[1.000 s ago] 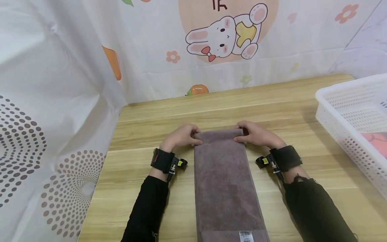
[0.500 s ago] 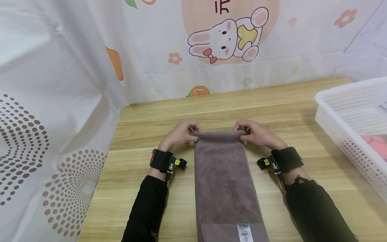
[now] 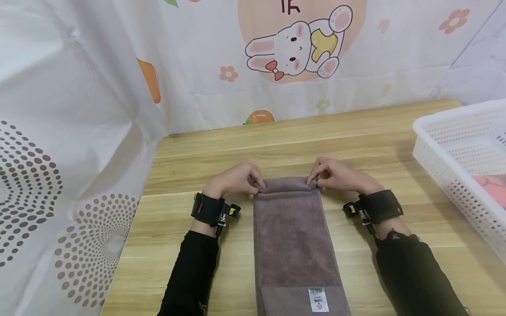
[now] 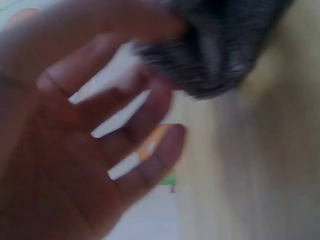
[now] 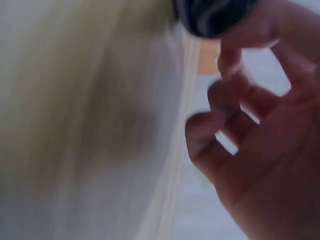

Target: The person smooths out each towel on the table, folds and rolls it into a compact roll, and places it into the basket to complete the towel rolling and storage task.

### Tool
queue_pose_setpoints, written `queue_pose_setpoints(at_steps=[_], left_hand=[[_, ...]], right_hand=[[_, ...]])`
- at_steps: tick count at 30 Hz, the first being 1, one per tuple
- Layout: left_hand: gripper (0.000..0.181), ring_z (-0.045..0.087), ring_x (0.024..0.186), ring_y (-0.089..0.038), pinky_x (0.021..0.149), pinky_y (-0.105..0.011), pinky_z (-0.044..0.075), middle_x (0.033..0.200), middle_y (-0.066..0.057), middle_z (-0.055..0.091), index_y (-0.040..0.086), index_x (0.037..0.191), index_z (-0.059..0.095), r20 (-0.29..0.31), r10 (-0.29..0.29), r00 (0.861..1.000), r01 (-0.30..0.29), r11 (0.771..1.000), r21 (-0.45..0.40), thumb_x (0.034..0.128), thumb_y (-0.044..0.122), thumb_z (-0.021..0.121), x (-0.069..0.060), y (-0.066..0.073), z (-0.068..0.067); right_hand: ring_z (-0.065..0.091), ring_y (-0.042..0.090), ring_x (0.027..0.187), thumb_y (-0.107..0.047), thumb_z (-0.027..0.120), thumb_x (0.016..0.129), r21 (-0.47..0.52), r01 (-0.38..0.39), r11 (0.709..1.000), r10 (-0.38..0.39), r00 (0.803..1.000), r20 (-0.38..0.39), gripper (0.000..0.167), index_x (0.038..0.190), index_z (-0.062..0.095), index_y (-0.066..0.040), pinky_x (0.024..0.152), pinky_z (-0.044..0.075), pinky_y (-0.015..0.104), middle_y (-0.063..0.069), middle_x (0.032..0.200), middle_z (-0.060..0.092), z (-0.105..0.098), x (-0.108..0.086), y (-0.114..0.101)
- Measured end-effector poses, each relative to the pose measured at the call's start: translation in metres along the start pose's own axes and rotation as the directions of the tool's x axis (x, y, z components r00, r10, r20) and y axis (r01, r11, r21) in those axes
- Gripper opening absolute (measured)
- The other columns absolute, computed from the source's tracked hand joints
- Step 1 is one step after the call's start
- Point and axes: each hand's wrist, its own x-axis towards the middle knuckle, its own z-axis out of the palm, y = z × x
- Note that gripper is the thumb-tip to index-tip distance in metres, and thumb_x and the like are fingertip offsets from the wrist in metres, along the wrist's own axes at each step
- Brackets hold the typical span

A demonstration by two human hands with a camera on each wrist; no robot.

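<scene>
A mauve-grey towel point(image 3: 294, 239) lies lengthwise on the wooden table, its far end rolled over into a thick fold. My left hand point(image 3: 237, 179) pinches the left corner of that roll between thumb and fingers. At the opposite corner, my right hand point(image 3: 339, 174) pinches the roll the same way. Near the front of the towel, a white label point(image 3: 318, 299) shows on a folded-back layer. The left wrist view has the towel's rolled edge point(image 4: 215, 55) at the thumb, with the other fingers spread loosely. In the right wrist view the roll's dark end point(image 5: 212, 15) touches the fingertips.
A white perforated basket point(image 3: 446, 162) with something pinkish-red inside stands on the right of the table point(image 3: 189, 153). Behind the table hangs a white curtain point(image 3: 189, 61) printed with a rabbit and flowers. More patterned white sheeting point(image 3: 91, 153) covers the left side.
The towel's far edge has been rolled over further toward the front, and the roll looks thicker. The towel has slid slightly away from the viewer, so its label shows more fully.
</scene>
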Motion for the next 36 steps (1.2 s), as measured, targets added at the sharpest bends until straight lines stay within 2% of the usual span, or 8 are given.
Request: queue_pose_setpoints(at_steps=[5, 9, 11, 14, 18, 21, 23, 36], left_hand=[[0.012, 0.06, 0.083, -0.013, 0.074, -0.025, 0.049, 0.092, 0.0, 0.069, 0.011, 0.096, 0.08, 0.019, -0.006, 1.0, 0.005, 0.999, 0.043, 0.0946, 0.016, 0.068, -0.001, 0.007, -0.003], [0.007, 0.061, 0.077, -0.013, 0.072, -0.024, 0.05, 0.085, -0.001, 0.068, 0.009, 0.091, 0.073, -0.01, -0.04, 0.999, 0.041, 0.999, 0.029, 0.0891, 0.016, 0.075, 0.005, 0.004, 0.0], [0.017, 0.059, 0.077, -0.014, 0.072, -0.024, 0.05, 0.085, -0.002, 0.063, 0.008, 0.092, 0.066, -0.029, -0.074, 0.997, 0.074, 0.997, 0.021, 0.0848, 0.016, 0.08, 0.008, 0.002, 0.002], [0.03, 0.056, 0.084, -0.016, 0.076, -0.027, 0.048, 0.091, -0.004, 0.06, 0.006, 0.102, 0.063, -0.047, -0.133, 0.99, 0.134, 0.991, 0.012, 0.0822, 0.018, 0.082, 0.008, 0.001, 0.003], [0.037, 0.059, 0.098, -0.018, 0.088, -0.03, 0.05, 0.108, -0.006, 0.064, 0.006, 0.113, 0.067, -0.026, -0.161, 0.987, 0.163, 0.984, 0.068, 0.084, 0.025, 0.081, 0.009, -0.002, 0.003], [0.038, 0.061, 0.104, -0.019, 0.093, -0.033, 0.05, 0.114, -0.006, 0.065, 0.007, 0.116, 0.068, -0.001, -0.164, 0.987, 0.163, 0.981, 0.109, 0.0854, 0.028, 0.08, 0.008, -0.001, 0.002], [0.039, 0.06, 0.103, -0.018, 0.093, -0.033, 0.05, 0.113, -0.006, 0.065, 0.007, 0.116, 0.067, 0.007, -0.163, 0.987, 0.161, 0.98, 0.115, 0.0858, 0.028, 0.079, 0.007, 0.0, 0.002], [0.03, 0.044, 0.07, -0.013, 0.066, -0.025, 0.039, 0.08, 0.0, 0.047, 0.009, 0.097, 0.061, -0.023, -0.103, 0.994, 0.105, 0.981, 0.162, 0.0838, 0.025, 0.081, 0.006, 0.002, 0.005]], right_hand=[[0.045, 0.016, 0.079, -0.011, 0.066, 0.094, 0.008, -0.031, 0.999, 0.031, 0.998, 0.058, 0.016, 0.093, 0.08, -0.02, 0.069, 0.041, 0.026, 0.003, 0.094, 0.055, -0.007, -0.005, -0.004], [0.048, 0.017, 0.08, -0.025, 0.072, 0.092, -0.027, -0.077, 0.997, 0.078, 0.996, 0.032, 0.013, 0.081, 0.078, -0.022, 0.07, 0.044, 0.027, 0.002, 0.089, 0.056, -0.005, 0.0, -0.008], [0.049, 0.017, 0.078, -0.026, 0.075, 0.089, -0.047, -0.103, 0.994, 0.104, 0.995, 0.012, 0.013, 0.077, 0.075, -0.021, 0.068, 0.044, 0.026, 0.003, 0.088, 0.054, -0.002, 0.003, -0.01], [0.052, 0.018, 0.081, -0.025, 0.08, 0.084, -0.061, -0.119, 0.991, 0.119, 0.993, -0.006, 0.013, 0.085, 0.07, -0.015, 0.07, 0.047, 0.027, 0.006, 0.092, 0.054, 0.002, 0.004, -0.011], [0.053, 0.017, 0.082, -0.025, 0.082, 0.082, -0.067, -0.094, 0.993, 0.096, 0.995, 0.022, 0.034, 0.107, 0.068, -0.007, 0.072, 0.048, 0.028, 0.007, 0.1, 0.059, 0.001, 0.002, -0.009], [0.053, 0.015, 0.076, -0.024, 0.082, 0.082, -0.08, -0.049, 0.996, 0.054, 0.997, 0.062, 0.043, 0.117, 0.068, -0.005, 0.067, 0.047, 0.026, 0.003, 0.097, 0.063, 0.0, 0.001, -0.007], [0.051, 0.013, 0.071, -0.023, 0.082, 0.082, -0.086, -0.019, 0.996, 0.026, 0.996, 0.082, 0.038, 0.114, 0.07, -0.005, 0.062, 0.045, 0.026, 0.001, 0.091, 0.06, 0.0, 0.002, -0.007], [0.048, 0.011, 0.068, -0.02, 0.082, 0.082, -0.051, 0.019, 0.999, -0.015, 0.997, 0.077, 0.025, 0.095, 0.061, -0.015, 0.06, 0.043, 0.025, -0.002, 0.081, 0.052, 0.005, 0.005, -0.008]])
